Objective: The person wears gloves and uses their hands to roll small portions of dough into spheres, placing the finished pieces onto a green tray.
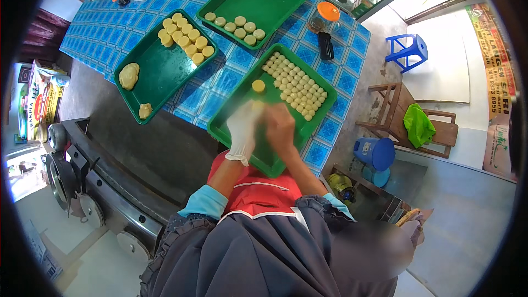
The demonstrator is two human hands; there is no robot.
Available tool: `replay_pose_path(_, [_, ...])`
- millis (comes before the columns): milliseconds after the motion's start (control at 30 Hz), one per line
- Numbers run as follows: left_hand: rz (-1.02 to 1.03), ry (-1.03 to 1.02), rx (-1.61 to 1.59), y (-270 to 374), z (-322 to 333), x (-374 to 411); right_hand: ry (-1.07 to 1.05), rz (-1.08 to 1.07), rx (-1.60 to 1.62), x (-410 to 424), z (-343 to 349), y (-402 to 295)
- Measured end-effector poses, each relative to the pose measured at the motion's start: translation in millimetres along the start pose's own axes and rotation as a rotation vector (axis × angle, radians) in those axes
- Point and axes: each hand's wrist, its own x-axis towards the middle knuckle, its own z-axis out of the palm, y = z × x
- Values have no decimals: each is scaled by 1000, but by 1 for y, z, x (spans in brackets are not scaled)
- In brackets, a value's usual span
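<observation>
Over a green plastic tray [222, 121], my gloved left hand [243, 128] and bare right hand [280, 128] meet, both blurred. A bit of yellow dough [258, 105] shows at my left fingertips; whether my right hand holds anything is hidden. Just beyond lies a yellow dough disc [258, 86]. Rows of small pale dough balls [297, 84] fill the tray's far right part. To the left, a darker green tray [154, 78] bears thick yellow dough discs [183, 41], a large dough lump [129, 76] and a small dough piece [145, 111].
A third green tray [255, 0] with several pale discs [240, 21] stands at the back. Right of it are a jar with an orange lid [328, 11] and a black object [326, 46]. The table has a blue patterned cover [222, 86]. A metal-edged machine [119, 198] stands at left.
</observation>
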Motion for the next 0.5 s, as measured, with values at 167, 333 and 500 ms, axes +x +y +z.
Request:
replay_pose_path(167, [-106, 22, -63, 14, 6, -4, 82, 19, -176, -7, -8, -17])
replay_pose_path(333, [-127, -249, -75, 39, 0, -12, -73, 776, 696, 15, -43, -18])
replay_pose_path(500, [-264, -269, -183, 53, 7, -24, -37, 866, 831, 9, -26, 1])
